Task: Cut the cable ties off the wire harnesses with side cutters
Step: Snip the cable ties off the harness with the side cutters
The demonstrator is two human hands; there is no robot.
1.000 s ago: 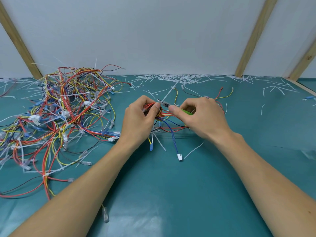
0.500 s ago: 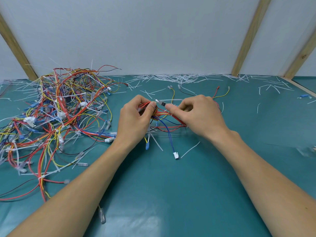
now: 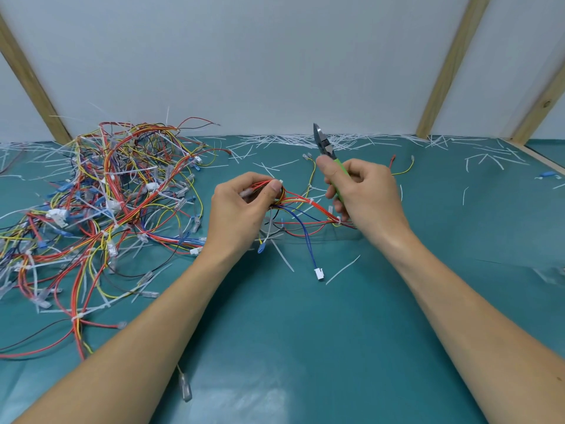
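Bench: teal mat, white backing wall w/ timber battens behind.

Left hand: fingers curled, thumb and forefinger pinching a small wire harness at its bunched end, just above the mat. Harness = red, yellow, blue, black leads fanning out to the right and toward the viewer. 1 blue lead drops to a white connector lying on the mat; a short lead ends in a blue terminal below the left hand.

Cable ties still on this harness: 1 white tie on the red/yellow run between the hands, another at the far-right bunch, under the right hand. A white nub shows at the left fingertips; cannot tell whether tie head or connector.

Right hand: closed round the green handles of the side cutters, thumb up along the handle. Cutter nose points up and away, clear of the harness, not touching any wire. Blades look nearly together; exact gap not discernible.

Left of bench: large tangled pile of harnesses, many white ties and connectors visible in it, apart from the held harness.

Debris: cut tie offcuts strewn along the back edge of the mat, a few loose strips near the hands, e.g. 1 strip right of the white connector.
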